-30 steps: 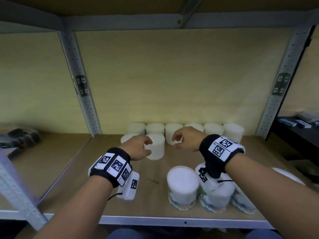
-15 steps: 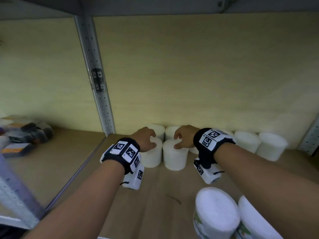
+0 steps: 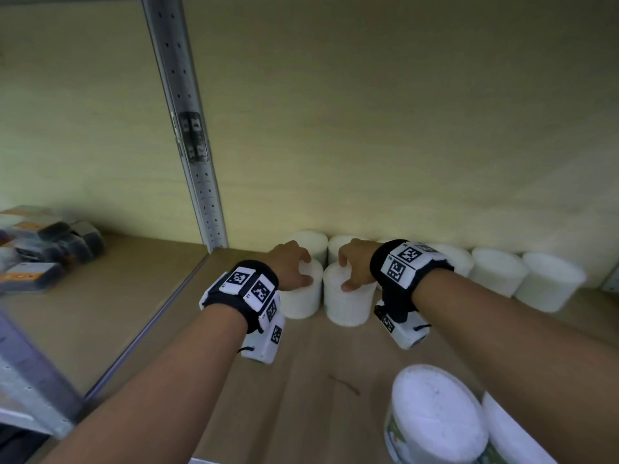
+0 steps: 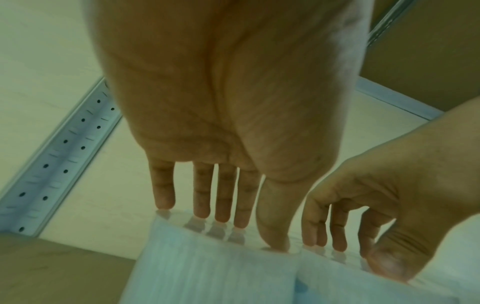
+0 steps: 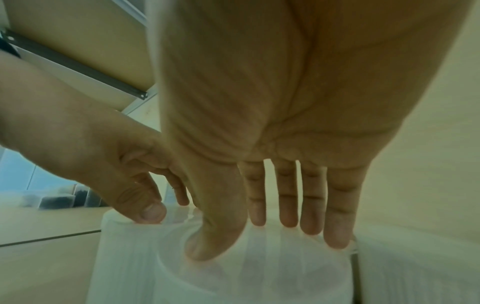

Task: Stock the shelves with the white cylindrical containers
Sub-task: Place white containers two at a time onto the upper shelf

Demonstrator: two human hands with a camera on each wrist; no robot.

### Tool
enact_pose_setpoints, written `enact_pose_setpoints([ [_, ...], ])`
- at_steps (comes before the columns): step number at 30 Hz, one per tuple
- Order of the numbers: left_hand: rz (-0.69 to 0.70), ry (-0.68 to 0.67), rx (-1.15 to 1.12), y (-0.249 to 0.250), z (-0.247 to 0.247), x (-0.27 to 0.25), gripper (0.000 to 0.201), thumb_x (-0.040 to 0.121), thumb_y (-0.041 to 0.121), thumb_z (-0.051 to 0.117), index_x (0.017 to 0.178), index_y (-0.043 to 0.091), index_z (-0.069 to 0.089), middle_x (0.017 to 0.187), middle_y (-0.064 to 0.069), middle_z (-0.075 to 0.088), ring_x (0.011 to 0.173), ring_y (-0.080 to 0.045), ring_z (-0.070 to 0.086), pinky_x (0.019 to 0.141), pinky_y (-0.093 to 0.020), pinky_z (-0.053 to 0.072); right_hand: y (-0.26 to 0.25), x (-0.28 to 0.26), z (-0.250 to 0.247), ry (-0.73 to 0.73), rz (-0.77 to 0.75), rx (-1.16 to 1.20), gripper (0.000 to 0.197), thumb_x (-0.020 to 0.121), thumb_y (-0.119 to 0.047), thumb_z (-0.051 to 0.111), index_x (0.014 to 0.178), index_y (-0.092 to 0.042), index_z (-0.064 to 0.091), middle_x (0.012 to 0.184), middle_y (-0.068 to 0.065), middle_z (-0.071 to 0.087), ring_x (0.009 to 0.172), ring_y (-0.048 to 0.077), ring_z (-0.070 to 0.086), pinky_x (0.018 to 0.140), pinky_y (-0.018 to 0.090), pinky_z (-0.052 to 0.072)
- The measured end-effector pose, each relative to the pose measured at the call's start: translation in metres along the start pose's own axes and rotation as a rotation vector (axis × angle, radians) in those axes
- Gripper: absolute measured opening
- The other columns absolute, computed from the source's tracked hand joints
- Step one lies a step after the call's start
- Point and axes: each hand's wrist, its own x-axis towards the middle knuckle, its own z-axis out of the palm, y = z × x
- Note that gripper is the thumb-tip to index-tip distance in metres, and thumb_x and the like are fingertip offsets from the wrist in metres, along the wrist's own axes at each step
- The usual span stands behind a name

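Two white cylindrical containers stand side by side on the wooden shelf (image 3: 318,370), just in front of a back row of the same containers (image 3: 499,272). My left hand (image 3: 303,267) grips the left container (image 3: 301,301) from above, thumb on its near rim and fingers over the far rim. My right hand (image 3: 348,272) holds the right container (image 3: 346,308) the same way. In the left wrist view my left hand (image 4: 233,226) is on its container (image 4: 207,267). The right wrist view shows my right hand (image 5: 259,236) on its container (image 5: 259,277).
A perforated metal upright (image 3: 187,128) divides the shelf on the left. Dark boxes (image 3: 43,249) lie in the neighbouring bay. Two larger labelled white tubs (image 3: 435,416) stand at the front right under my right forearm. The yellow back wall is close behind the row.
Both hands have moved deeper into the shelf with the two containers, which now stand right against the back row. The view has shifted closer and to the right.
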Motion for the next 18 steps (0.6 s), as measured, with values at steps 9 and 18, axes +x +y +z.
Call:
enact_pose_setpoints([
  [9, 0.003, 0.038, 0.004, 0.0013, 0.004, -0.0004, 0.055, 0.092, 0.035, 0.056, 0.14, 0.015, 0.039, 0.144, -0.007, 0.035, 0.134, -0.026, 0.035, 0.108, -0.035, 0.033, -0.0029, -0.0008, 0.0009, 0.005, -0.003, 0.012, 0.058, 0.087, -0.035, 0.065, 0.132, -0.002, 0.048, 0.135, 0.015, 0.051, 0.123, 0.028, 0.052, 0.097, 0.031, 0.044],
  [18, 0.004, 0.038, 0.006, 0.0005, 0.0055, 0.0003, 0.055, 0.092, 0.035, 0.057, 0.14, 0.016, 0.039, 0.144, -0.008, 0.035, 0.134, -0.027, 0.034, 0.111, -0.037, 0.033, 0.0022, -0.0046, -0.0025, -0.017, -0.085, 0.074, 0.061, 0.084, -0.007, 0.068, 0.139, -0.013, 0.045, 0.146, 0.005, 0.04, 0.132, 0.023, 0.043, 0.103, 0.029, 0.039],
])
